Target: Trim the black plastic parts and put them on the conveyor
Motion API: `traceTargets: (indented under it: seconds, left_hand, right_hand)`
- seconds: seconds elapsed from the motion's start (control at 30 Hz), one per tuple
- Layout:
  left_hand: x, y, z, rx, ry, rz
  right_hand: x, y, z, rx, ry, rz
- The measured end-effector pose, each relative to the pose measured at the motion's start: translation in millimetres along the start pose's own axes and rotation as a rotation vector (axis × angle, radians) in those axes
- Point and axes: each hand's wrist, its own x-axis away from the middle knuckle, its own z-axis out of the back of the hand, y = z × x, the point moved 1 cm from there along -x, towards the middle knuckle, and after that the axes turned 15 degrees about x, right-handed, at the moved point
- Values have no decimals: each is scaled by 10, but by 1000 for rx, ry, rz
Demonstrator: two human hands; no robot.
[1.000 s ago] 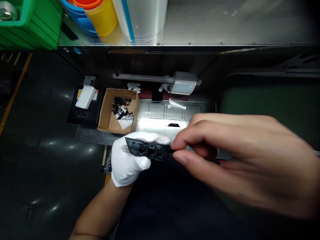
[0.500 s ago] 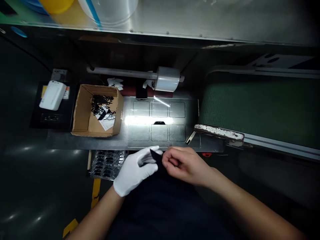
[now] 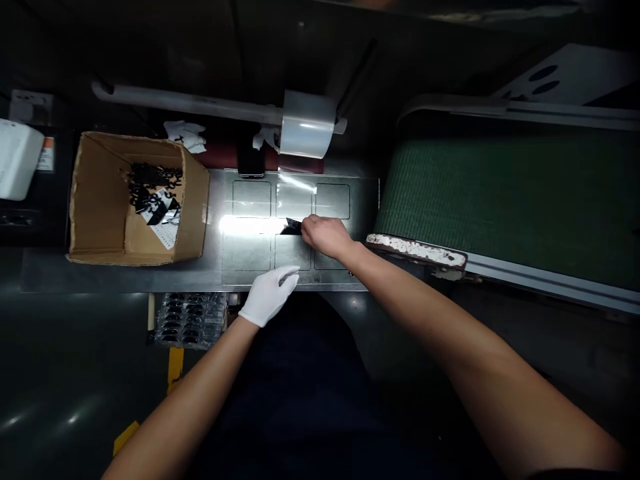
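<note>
Head view: bare right hand (image 3: 326,235) pinches glossy black part (image 3: 291,227) on metal plate (image 3: 250,257).

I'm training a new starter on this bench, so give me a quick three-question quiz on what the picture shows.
1. True or false: the left hand wears a white glove.
2. What does the bare right hand touch on the metal plate?
A. a roll of film
B. a small black part
C. a paper slip
3. Fill in: the cardboard box holding black clips sits to the ___ of the plate.

Key
1. True.
2. B, the small black part on the plate's marked panels.
3. Left.
</note>
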Motion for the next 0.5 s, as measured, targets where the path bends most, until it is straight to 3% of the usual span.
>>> traceTargets:
  seconds: [0.2, 0.5]
  left_hand:
    - [280, -193, -54, 16, 62, 71]
    - [362, -327, 141, 31, 131, 130]
  right_hand:
    - [-260, 15, -55, 101, -18, 139]
    - [-472, 22, -185, 94, -25, 113]
